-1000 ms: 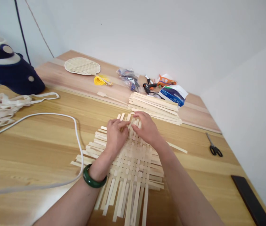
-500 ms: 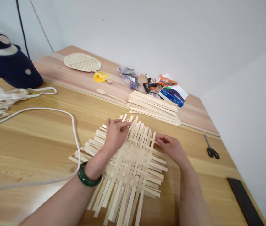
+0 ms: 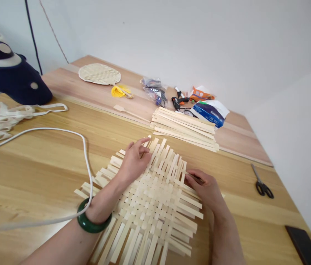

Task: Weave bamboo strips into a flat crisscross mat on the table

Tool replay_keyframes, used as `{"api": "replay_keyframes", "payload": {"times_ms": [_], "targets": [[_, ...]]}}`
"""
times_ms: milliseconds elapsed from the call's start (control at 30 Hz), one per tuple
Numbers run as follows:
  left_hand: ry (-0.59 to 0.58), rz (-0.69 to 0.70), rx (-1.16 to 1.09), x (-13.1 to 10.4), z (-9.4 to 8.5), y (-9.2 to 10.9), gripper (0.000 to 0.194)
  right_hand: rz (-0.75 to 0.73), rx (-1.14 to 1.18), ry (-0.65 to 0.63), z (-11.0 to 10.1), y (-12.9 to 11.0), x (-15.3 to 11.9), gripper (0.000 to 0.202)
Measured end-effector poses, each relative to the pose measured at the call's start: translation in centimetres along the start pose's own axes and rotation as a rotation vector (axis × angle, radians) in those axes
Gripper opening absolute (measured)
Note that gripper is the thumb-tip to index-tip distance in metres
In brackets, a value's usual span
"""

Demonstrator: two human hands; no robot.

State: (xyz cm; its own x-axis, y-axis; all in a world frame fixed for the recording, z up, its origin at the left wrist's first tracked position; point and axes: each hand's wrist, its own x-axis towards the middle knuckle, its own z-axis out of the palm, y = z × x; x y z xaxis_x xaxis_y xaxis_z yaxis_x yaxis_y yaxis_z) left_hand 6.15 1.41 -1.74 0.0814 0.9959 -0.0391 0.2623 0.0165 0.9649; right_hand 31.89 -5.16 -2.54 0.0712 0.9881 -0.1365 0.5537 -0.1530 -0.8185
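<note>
A mat woven from pale, flat wooden or bamboo strips lies on the table, its loose strip ends sticking out all round. Over its upper left part rests my left hand, thumb and forefinger apart, with a green bangle on the wrist. At the mat's upper right edge, my right hand is closed on a strip that runs into the weave. The far end of that strip shows behind the hand. My left palm hides some strips beneath it.
Beyond the mat lies a stack of loose strips. Farther back are a woven fan, a yellow tassel, a glue gun and a blue box. Scissors lie right; a white cord crosses the left.
The view has shifted slightly. My left thumb and forefinger have spread apart near the top strips. My right hand has turned and closed further in at the mat's right edge.
</note>
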Motion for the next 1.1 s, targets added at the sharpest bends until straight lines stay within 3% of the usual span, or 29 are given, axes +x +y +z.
{"api": "replay_keyframes", "payload": {"times_ms": [167, 500, 933, 1100], "targets": [[-0.043, -0.052, -0.134, -0.1, -0.3, 0.4, 0.045, -0.065, -0.072, 0.029, -0.6, -0.4, -0.3, 0.025], [-0.124, -0.082, -0.195, -0.1, -0.3, -0.2, 0.058, -0.060, -0.198, 0.134, -1.1, -1.3, -1.0, 0.021], [-0.188, -0.127, -0.167, 0.0, -1.0, 0.1, 0.072, -0.089, -0.202, 0.101, -1.2, -1.2, -1.3, 0.021], [-0.154, -0.216, -0.185, 0.2, -0.9, 0.4, 0.075, -0.056, -0.302, 0.141, -2.8, -1.2, -1.7, 0.040]]}}
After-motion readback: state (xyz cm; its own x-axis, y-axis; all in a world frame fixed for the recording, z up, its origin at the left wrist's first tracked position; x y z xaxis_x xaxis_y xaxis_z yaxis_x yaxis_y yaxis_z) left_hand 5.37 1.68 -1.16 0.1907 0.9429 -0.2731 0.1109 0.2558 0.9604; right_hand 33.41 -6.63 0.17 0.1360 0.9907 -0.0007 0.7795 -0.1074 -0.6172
